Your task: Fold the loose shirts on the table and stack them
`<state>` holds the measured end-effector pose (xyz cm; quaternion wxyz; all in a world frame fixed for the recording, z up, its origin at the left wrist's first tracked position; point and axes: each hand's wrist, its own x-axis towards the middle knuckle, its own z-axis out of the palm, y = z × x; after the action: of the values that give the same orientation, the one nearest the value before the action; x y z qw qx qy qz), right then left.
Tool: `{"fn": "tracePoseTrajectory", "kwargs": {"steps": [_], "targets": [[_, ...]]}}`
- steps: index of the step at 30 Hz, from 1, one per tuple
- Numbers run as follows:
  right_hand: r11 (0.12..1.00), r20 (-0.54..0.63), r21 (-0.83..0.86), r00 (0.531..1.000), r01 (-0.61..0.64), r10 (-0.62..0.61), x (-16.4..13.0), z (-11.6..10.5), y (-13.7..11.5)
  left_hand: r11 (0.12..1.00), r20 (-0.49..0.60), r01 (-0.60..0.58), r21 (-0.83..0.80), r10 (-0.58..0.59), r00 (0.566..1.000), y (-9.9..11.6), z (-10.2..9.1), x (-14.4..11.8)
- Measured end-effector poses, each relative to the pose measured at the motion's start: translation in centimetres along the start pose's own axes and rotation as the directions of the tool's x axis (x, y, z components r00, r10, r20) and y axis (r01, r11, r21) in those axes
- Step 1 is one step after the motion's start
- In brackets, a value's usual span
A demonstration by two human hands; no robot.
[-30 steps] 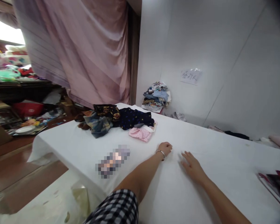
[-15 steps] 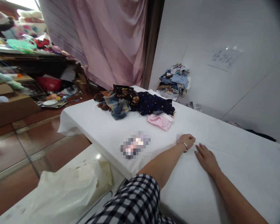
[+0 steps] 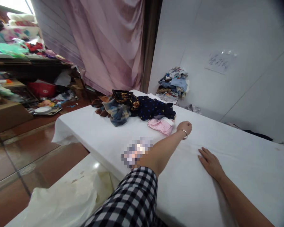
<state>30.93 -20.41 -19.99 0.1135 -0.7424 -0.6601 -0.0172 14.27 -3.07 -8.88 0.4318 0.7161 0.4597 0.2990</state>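
- White sheet lies under both our hands, spread over the table.
- Our left hand is curled into a loose fist with a bracelet at the wrist; it holds nothing we can see, and rests on the sheet just beside the pink garment.
- Our right hand lies flat, fingers spread and palm down on the sheet, gripping nothing, apart from the left hand and nearer to us.
- Our left arm runs out from a checked sleeve at the bottom of the view.
- Beyond the pink garment sits a dark blue dotted garment, touching it.
- Left of that lie a plaid cloth and a black-and-gold one, all in one heap near the far edge.
- A pixelated patch rests on the sheet near our left forearm.
- Another clothes pile stands against the white wall, under a paper note.
- A pink curtain hangs behind, cluttered shelves to the left.
- A plastic bag lies low beside the table.
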Motion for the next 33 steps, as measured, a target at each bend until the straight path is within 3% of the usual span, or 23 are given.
{"fn": "tracePoseTrajectory", "kwargs": {"steps": [4,9,12,14,19,23,27,30,32,33], "targets": [[0.999,-0.003,0.031,1.000,-0.014,0.015,0.0,0.0,-0.3,0.944,-0.138,-0.079,0.320,0.129,0.982,-0.7,-7.1,2.5],[0.996,0.002,0.078,0.999,-0.043,0.043,0.0,0.1,-0.7,0.823,-0.279,0.028,0.567,0.160,0.947,-4.7,-14.9,4.2],[0.995,0.005,0.085,0.999,-0.049,0.048,0.0,0.0,-0.8,0.723,-0.372,0.218,0.656,0.058,0.926,-7.2,-17.4,5.0],[0.995,0.005,0.080,0.999,-0.054,0.054,0.0,0.0,-0.9,0.702,-0.437,0.318,0.637,-0.011,0.900,-8.3,-18.3,5.4],[0.995,0.011,0.077,0.998,-0.065,0.065,0.0,-0.2,-1.3,0.742,-0.469,0.356,0.568,-0.064,0.881,-9.2,-19.7,5.8],[0.994,0.018,0.085,0.997,-0.070,0.069,0.0,-0.5,-1.6,0.786,-0.462,0.297,0.542,-0.016,0.887,-6.8,-20.0,6.3],[0.994,0.025,0.085,0.997,-0.073,0.071,0.0,-0.5,-1.6,0.843,-0.433,0.090,0.531,0.179,0.883,-0.8,-18.0,6.6],[0.994,-0.002,0.083,0.998,-0.065,0.065,0.0,-0.4,-1.6,0.812,-0.330,-0.168,0.559,0.403,0.853,4.0,-14.0,5.0],[0.994,-0.005,0.089,0.998,-0.057,0.057,0.2,-0.5,-1.8,0.738,-0.192,-0.370,0.564,0.553,0.811,6.0,-9.9,2.9],[0.994,-0.002,0.093,0.999,-0.052,0.052,0.4,-0.7,-1.9,0.671,-0.075,-0.496,0.551,0.632,0.772,6.4,-7.6,1.5]]}}
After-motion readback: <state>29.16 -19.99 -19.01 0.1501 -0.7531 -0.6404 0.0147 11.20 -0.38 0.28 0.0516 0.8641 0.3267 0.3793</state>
